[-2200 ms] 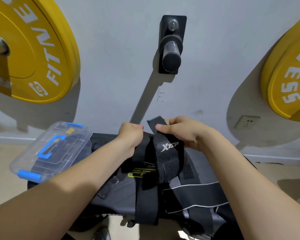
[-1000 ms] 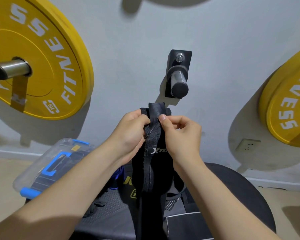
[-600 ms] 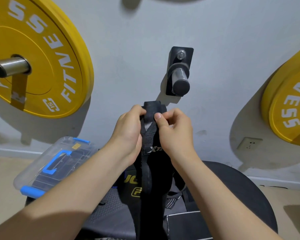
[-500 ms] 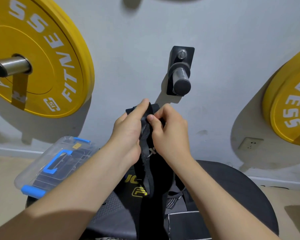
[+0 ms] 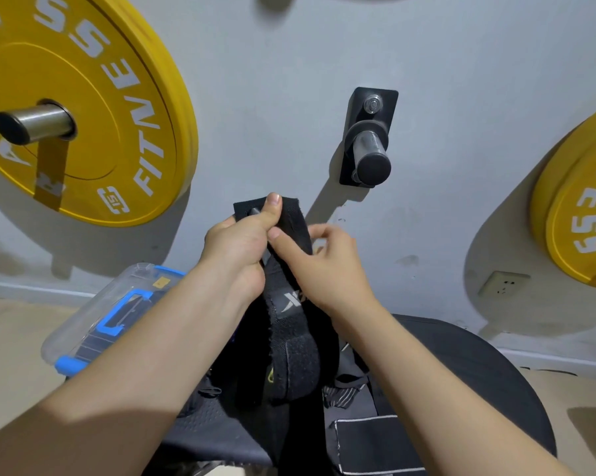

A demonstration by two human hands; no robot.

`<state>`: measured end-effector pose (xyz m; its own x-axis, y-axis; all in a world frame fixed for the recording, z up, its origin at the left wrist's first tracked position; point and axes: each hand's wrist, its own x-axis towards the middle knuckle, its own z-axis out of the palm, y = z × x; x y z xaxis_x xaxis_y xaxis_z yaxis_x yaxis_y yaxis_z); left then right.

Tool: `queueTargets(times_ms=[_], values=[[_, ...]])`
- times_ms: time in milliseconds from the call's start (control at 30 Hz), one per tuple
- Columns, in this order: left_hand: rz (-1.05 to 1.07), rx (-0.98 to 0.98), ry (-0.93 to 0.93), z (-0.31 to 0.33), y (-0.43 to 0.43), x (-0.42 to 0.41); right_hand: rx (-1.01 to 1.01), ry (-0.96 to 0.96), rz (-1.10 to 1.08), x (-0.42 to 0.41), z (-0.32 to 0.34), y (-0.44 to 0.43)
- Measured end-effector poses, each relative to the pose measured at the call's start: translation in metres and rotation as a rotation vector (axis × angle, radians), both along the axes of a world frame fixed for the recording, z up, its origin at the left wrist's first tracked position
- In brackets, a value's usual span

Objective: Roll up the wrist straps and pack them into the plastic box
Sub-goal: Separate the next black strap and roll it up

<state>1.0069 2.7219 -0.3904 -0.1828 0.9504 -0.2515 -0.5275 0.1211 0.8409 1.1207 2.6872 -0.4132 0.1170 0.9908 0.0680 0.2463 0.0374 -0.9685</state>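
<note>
The black fabric wrist strap [image 5: 291,341] with a white logo hangs upright at mid-frame, its top end pinched by both hands. The left hand [image 5: 236,250] is clenched on the strap's upper edge, thumb pressed over the top (the fold there is blurred). The right hand [image 5: 327,266], touching it at three o'clock, grips the strap between thumb and curled fingers. The clear plastic box [image 5: 94,317] with blue handle and latches sits at about eight o'clock from the hands, lid on, beside the dark gear below.
</note>
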Motion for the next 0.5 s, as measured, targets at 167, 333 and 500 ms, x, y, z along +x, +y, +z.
queueTargets(times_ms=[167,333,500], values=[[-0.114,-0.028,0.059,-0.003,-0.014,-0.004,-0.160,0.063,0.285,0.015,0.011,-0.002],[-0.090,0.213,0.354,-0.006,-0.020,-0.014,-0.065,-0.103,0.278,0.013,0.012,-0.010],[-0.194,0.185,0.462,0.003,-0.022,-0.027,-0.029,-0.331,0.077,0.004,0.019,-0.010]])
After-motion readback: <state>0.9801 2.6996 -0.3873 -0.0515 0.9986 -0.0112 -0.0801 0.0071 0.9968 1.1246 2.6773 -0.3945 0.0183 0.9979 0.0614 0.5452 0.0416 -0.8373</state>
